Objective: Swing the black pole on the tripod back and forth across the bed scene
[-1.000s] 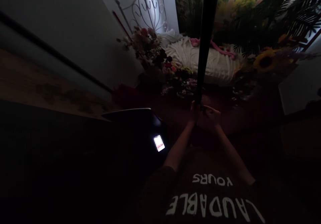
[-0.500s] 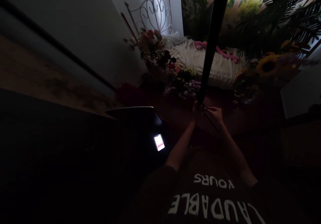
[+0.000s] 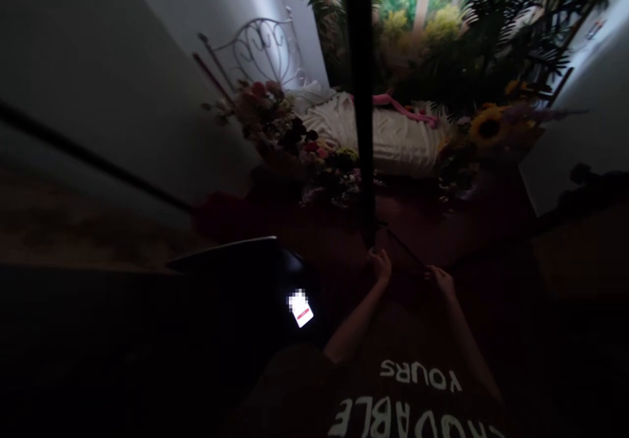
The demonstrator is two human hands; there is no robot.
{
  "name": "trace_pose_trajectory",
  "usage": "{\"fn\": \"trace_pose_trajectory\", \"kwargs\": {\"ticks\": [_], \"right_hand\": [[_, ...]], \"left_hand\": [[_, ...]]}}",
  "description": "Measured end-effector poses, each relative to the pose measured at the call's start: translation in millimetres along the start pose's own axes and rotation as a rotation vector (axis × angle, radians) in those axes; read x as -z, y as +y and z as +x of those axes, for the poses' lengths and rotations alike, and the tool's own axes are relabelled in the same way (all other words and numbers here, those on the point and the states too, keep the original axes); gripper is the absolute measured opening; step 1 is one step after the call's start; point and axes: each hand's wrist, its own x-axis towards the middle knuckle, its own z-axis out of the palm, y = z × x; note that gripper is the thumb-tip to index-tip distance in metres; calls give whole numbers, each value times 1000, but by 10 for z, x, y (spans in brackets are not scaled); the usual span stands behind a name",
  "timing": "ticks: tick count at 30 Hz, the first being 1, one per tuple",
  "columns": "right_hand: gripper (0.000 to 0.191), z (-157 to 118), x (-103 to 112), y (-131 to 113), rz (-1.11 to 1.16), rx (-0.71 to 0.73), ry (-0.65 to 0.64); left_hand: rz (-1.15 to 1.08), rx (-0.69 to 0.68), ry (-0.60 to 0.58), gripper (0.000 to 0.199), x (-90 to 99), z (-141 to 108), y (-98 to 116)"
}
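Note:
A long dark pole [image 3: 362,97] runs from the top of the view down to my hands. My left hand [image 3: 381,266] is closed at the lower end of this pole, its fingertips curled against it. Beside it on the right, my right hand [image 3: 443,282] pinches the near end of a thin dark rod [image 3: 407,248]. That rod slants up and left toward the pole's lower part. Poor light hides the joint between the two and the finer details of my fingers.
A lit phone screen [image 3: 302,310] glows on a dark surface at left. Beyond my hands are flowers [image 3: 260,107], a bed with a cream cover [image 3: 403,143], a metal headboard [image 3: 265,48], sunflowers [image 3: 489,127] and palm leaves [image 3: 511,25]. Another dark rod [image 3: 98,160] crosses the left side.
My right hand has moved away from the pole, down and to the right, with the thin rod's end. My left hand sits lower in view. The view has turned, shifting the background leftward and down.

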Motion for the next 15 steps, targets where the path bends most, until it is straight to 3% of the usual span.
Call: {"fn": "trace_pose_trajectory", "kwargs": {"ticks": [3, 7, 11, 15], "right_hand": [[41, -108, 471, 156, 160, -50, 203], [36, -203, 934, 71, 339, -33, 433], [46, -190, 1163, -342, 394, 99, 554], [53, -172, 1257, -847, 296, 254, 453]], "left_hand": [[-30, -21, -252, 28, -202, -97, 19], [-101, -218, -618, 28, -516, -359, 393], [-220, -454, -979, 38, -825, -743, 984], [-311, -631, -1197, 49, -1194, -1049, 1469]]}}
